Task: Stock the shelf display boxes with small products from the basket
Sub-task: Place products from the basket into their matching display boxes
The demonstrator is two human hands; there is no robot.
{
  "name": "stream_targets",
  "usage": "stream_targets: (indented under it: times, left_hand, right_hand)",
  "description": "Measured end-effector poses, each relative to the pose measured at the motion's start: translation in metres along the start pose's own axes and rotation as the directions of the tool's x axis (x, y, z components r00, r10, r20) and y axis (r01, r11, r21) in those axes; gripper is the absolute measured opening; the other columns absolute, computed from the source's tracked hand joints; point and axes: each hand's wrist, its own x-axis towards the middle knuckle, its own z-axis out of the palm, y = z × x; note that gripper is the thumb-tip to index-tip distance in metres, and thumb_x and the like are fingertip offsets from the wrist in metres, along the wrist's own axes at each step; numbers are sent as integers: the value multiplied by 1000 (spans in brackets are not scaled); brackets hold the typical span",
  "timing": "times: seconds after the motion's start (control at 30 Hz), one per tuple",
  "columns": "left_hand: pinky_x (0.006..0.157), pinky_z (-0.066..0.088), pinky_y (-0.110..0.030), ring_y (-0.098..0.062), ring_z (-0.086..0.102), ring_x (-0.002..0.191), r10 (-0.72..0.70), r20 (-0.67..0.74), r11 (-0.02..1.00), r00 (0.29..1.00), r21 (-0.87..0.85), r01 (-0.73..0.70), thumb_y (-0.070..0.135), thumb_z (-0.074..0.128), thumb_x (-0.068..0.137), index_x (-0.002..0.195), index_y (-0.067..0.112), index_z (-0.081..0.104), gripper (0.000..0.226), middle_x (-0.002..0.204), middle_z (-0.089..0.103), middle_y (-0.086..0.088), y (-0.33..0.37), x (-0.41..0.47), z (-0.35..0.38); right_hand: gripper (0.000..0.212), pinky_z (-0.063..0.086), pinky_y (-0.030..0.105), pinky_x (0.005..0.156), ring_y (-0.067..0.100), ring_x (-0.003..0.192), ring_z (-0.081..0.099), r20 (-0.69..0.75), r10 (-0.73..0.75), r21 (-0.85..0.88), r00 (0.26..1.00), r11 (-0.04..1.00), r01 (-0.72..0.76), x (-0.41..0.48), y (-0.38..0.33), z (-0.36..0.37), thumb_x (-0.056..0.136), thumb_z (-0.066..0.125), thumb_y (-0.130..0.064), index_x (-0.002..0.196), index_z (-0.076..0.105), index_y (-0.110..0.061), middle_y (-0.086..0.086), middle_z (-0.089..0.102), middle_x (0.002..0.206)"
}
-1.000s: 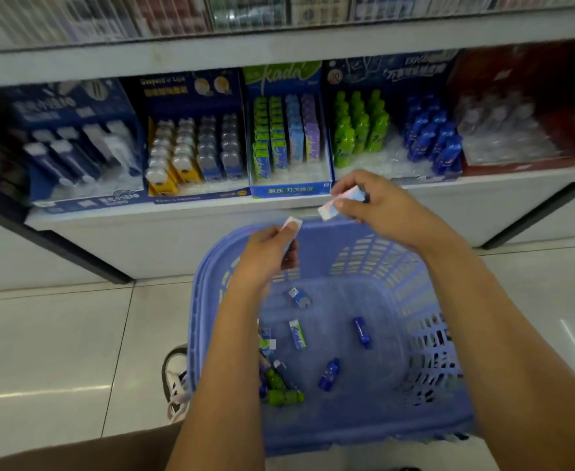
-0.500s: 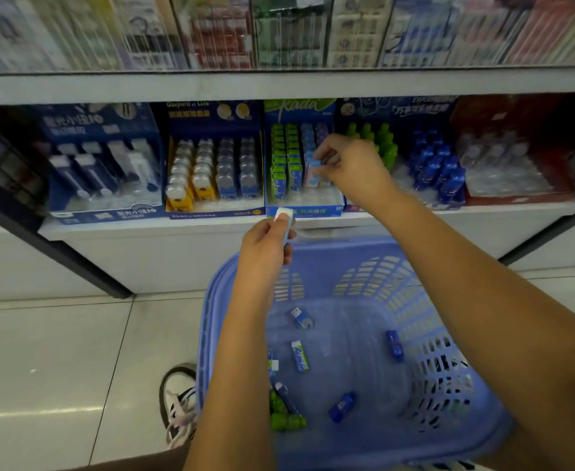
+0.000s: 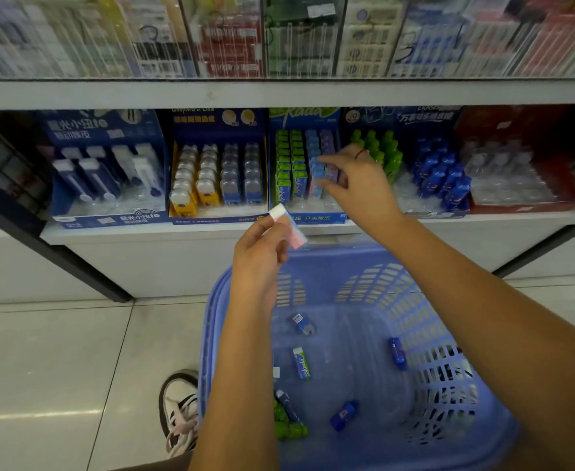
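Left grip [image 3: 262,256]: closed on a pink-and-blue eraser [image 3: 287,226], pinched at the fingertips above the far rim of the basket [image 3: 449,334].
Right grip [image 3: 357,185]: fingertips were at the blue eraser column [image 3: 315,168] in the Kada display box [image 3: 316,218]; whether it pinched or merely touched could not be told.
Basket: blue plastic, below the shelf [image 3: 177,232]; it held a green-sleeved eraser [image 3: 301,363] and scattered blue and green pieces.

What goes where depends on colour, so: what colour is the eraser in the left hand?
The eraser is white-tipped with a pink and light-blue sleeve; head view.
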Motion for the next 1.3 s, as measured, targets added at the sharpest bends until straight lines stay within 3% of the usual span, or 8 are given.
stream_targets:
  times: [0.13,0.27,0.4,0.47,0.57,0.73,0.9,1.3]
  left_hand:
    - [62,52,-17,-8,64,68,-7,86,981,996,-192,24,11,62,90,86,10,66,5,76,69,0,3,-1,3]
    - [61,54,-18,-10,65,65,-43,132,964,990,-255,75,11,63,89,90,3,66,8,73,69,-3,1,-4,9]
    - [60,55,-19,-12,64,60,-51,159,973,986,-217,85,16,62,90,89,2,68,16,69,69,-5,1,-7,14]
    - [67,56,-22,-14,68,71,45,136,998,990,44,-52,25,57,94,96,4,69,24,79,73,-6,1,-3,18]
    - [82,48,-18,-13,61,104,360,226,637,905,649,-416,34,47,98,120,13,62,34,116,67,-3,0,8,21]
    - [110,25,-22,-17,30,138,360,436,238,825,812,-533,21,52,96,142,8,40,49,148,37,-3,-18,20,16]
    - [109,23,-19,-16,30,137,401,444,224,801,801,-555,17,55,94,142,10,39,51,147,37,-2,-25,24,13]
    - [107,22,-16,-15,30,136,423,436,231,794,796,-560,17,55,93,141,9,40,51,146,38,-2,-25,25,15]
  right_hand:
    - [19,52,18,64,6,68,63,234,153,577,960,773,-264,-41,-21,-9,89,63,-23,108,63,-25,0,67,94]
    - [41,53,19,78,7,88,66,197,35,721,980,671,-170,-76,-28,-19,81,70,-4,110,62,-33,-5,63,116]
    - [24,52,15,85,5,93,64,110,-80,494,991,869,15,-81,-32,-25,79,72,-5,99,71,-19,-3,62,109]
    - [17,52,13,81,1,89,63,7,-136,376,991,918,124,-74,-33,-30,81,71,-13,98,73,-12,-3,65,99]
    - [23,50,8,69,-4,72,59,-136,-54,221,989,972,83,-52,-28,-38,81,71,-28,96,71,-10,-11,62,81]
    - [27,48,13,73,6,77,58,-74,-53,45,996,997,57,-12,-15,-34,82,71,-24,103,68,-7,6,70,93]
    - [25,46,17,78,15,86,64,132,-136,-76,982,986,147,5,-12,-22,85,67,-19,106,68,-5,11,71,102]
    - [21,46,23,84,22,89,62,195,-118,-126,974,981,145,15,-8,-11,81,71,-14,100,72,-4,14,65,103]
